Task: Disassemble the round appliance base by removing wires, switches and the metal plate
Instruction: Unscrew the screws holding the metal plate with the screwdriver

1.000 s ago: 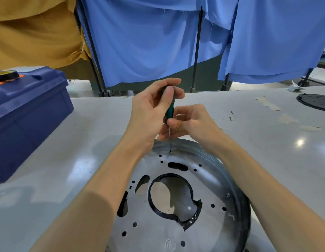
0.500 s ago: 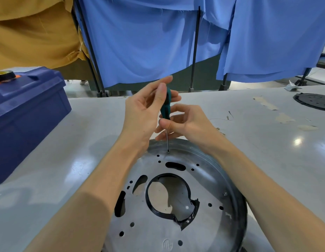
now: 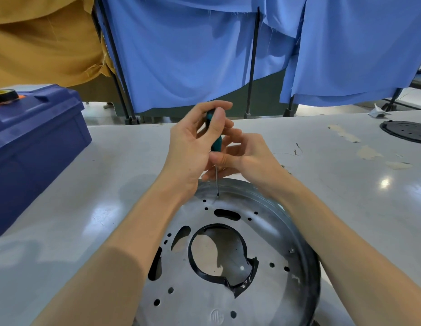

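The round appliance base (image 3: 296, 234) lies on the white table in front of me, its silver metal plate (image 3: 200, 300) facing up with several holes and a black-edged central opening. A screwdriver (image 3: 216, 143) with a green handle stands upright, its tip set on the plate's far edge. My left hand (image 3: 193, 147) wraps the top of the handle. My right hand (image 3: 247, 158) pinches the lower handle and shaft with thumb and fingers. A small screw (image 3: 292, 250) sits near the plate's right rim.
A blue toolbox (image 3: 35, 147) stands at the left with a roll of tape (image 3: 3, 96) on its lid. A black round disc (image 3: 407, 131) lies at the far right. Thin wire bits (image 3: 297, 149) and tape scraps (image 3: 369, 152) lie on the table. Blue cloth screens hang behind.
My left-hand fingers have shifted round the handle, thumb now closed over the top. The screwdriver's tip stays at the same spot on the plate.
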{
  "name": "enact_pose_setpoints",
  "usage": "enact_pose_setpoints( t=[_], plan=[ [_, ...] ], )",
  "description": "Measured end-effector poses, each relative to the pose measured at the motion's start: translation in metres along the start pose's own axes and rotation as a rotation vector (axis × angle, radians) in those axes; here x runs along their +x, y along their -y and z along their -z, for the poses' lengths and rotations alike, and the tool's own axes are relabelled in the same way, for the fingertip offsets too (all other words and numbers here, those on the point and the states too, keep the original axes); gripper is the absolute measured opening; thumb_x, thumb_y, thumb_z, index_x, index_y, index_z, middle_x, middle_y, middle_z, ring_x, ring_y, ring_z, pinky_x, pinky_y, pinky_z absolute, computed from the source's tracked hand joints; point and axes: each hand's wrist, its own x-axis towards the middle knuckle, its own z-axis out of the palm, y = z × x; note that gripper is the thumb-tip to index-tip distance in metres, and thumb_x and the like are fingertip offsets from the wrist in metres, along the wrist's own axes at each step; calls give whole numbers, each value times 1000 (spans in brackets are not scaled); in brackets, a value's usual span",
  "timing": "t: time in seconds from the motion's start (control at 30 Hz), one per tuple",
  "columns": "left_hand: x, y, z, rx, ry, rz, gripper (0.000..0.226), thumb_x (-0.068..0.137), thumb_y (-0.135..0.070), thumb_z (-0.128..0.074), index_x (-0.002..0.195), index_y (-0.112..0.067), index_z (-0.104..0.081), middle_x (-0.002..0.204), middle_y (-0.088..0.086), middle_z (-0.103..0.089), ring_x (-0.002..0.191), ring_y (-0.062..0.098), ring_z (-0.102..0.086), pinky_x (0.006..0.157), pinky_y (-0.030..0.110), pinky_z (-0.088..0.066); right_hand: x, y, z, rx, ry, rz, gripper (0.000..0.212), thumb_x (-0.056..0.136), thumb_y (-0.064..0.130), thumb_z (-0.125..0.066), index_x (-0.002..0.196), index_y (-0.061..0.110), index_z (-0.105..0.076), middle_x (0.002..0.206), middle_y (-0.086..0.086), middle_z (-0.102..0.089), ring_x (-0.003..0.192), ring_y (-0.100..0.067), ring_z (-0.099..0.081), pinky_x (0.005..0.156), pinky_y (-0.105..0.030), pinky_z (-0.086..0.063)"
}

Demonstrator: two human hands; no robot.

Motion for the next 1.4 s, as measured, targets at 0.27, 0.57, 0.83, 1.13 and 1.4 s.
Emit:
enact_pose_setpoints(
  t=[0.27, 0.57, 0.83, 1.13, 1.4],
  plan=[
    [0, -2, 4, -38, -48, 15, 18, 95, -17, -55, 107, -7, -66, 95, 8, -73, 92, 21, -72, 74, 26, -57, -1, -1, -1, -34, 14, -4, 21, 88, 11, -69, 101, -4, -62, 84, -18, -74, 72, -38, -73, 75, -47, -61],
    [-2, -2, 0, -99, 28, 27, 18, 100, -16, -44, 116, -12, -53, 103, 11, -73, 102, 20, -69, 76, 25, -57, -2, 2, 0, -32, 38, -51, 21, 92, 7, -62, 104, -11, -64, 87, -22, -73, 76, -37, -73, 79, -45, -60],
    [-1, -2, -1, -69, -10, 45, 25, 93, -24, -56, 110, -6, -59, 101, 10, -69, 98, 19, -71, 72, 27, -58, 0, 0, 1, -20, -3, -31, 14, 90, -2, -61, 99, -12, -64, 81, -20, -73, 72, -37, -73, 73, -43, -61],
    [-1, -1, 3, -48, 5, 26, 22, 96, -21, -52, 114, -15, -65, 94, 7, -67, 98, 21, -70, 79, 33, -57, -1, 2, -1, -9, -20, -5, 17, 88, 0, -66, 96, -13, -59, 82, -26, -71, 70, -41, -71, 73, -48, -61],
    [1, -5, 9, -91, -3, 15, 16, 97, -12, -50, 107, -8, -62, 98, 12, -74, 98, 26, -70, 85, 34, -56, -2, 5, -2, -30, 6, 3, 26, 85, 7, -71, 104, -5, -59, 85, -23, -73, 69, -38, -72, 72, -44, -61]
  ],
)
